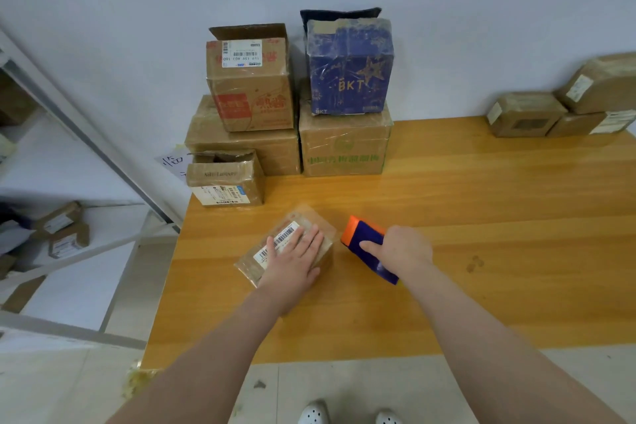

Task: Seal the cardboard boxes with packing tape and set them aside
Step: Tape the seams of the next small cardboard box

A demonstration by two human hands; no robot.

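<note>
Your left hand [295, 260] lies flat, fingers straight, pressing the small cardboard box [309, 218] down on the near part of the wooden table [481, 217]. Just beside it, your right hand [402, 249] is wrapped round the purple tape dispenser [366, 234], whose orange end is nearest the box. The box looks light and stiff, and its top is glossy with film, so it will likely skid under the dispenser's pull. Bear down with the palm, and lift it by its two short sides. Behind it an open-flapped box [225, 179] waits, and beyond that are the stacked boxes [344, 144] against the wall.
</note>
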